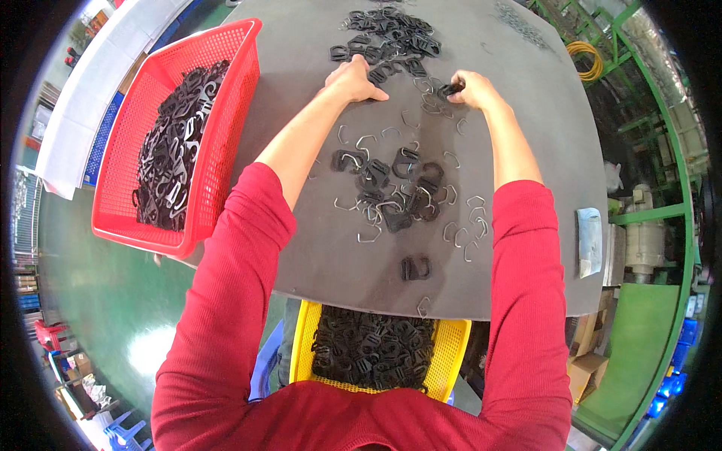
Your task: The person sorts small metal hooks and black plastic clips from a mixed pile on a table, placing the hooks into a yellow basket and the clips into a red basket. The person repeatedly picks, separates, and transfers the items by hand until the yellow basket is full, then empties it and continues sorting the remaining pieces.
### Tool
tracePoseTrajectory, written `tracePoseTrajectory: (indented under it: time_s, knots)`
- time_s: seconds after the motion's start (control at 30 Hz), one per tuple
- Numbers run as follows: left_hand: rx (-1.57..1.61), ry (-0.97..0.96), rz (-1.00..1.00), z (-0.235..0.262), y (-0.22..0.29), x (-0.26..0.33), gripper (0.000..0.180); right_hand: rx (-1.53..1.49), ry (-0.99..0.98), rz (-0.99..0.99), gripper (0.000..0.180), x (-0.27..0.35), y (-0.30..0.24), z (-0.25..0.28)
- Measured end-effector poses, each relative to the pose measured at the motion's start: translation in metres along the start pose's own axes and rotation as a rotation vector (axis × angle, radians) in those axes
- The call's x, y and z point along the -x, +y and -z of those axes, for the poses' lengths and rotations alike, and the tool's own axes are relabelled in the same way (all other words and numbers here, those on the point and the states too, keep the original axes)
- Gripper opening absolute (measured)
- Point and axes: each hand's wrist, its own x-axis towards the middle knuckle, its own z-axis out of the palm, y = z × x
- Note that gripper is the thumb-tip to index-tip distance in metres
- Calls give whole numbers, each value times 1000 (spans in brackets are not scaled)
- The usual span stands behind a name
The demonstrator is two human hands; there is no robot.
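At the far side of the table, my left hand (352, 81) rests with thumb and fingers apart, against the near edge of a pile of black plastic hook buckles (402, 34). To its right, my right hand (475, 92) is pinched on one black plastic hook buckle (450, 90), partly hidden by the fingers. Bent metal wire clips (432, 101) lie between the hands. Closer to me is a looser group of black hook buckles (406, 161) mixed with wire clips (480, 218). A lone black buckle (415, 268) lies near the front edge.
A red perforated basket (239, 128) of black and silvery pieces stands at the table's left. Below the front edge, a yellow basket (303, 342) holds many black buckles. More wire clips (523, 26) lie at the far right of the grey table (541, 255), near a pale blue packet (589, 242).
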Motion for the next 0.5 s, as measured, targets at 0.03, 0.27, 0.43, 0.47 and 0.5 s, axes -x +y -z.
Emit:
tracePoseTrajectory:
  time_s: [0.03,0.27,0.43,0.47,0.5]
  knots:
    - [52,-6,9,1,-5,3,67,-128,-49,-69,36,6,-3,2]
    - [546,-325,-119,36,-5,95,28,-683,-304,19,25,141,-58,36]
    - [436,-916,-454,76,19,256,26,-604,-480,439,25,311,-145,37]
    - [381,-1047,-441,70,21,277,25,-569,-498,429,27,337,-155,27]
    - [436,-1103,-515,52,20,292,26,-564,-495,433,27,356,-159,14]
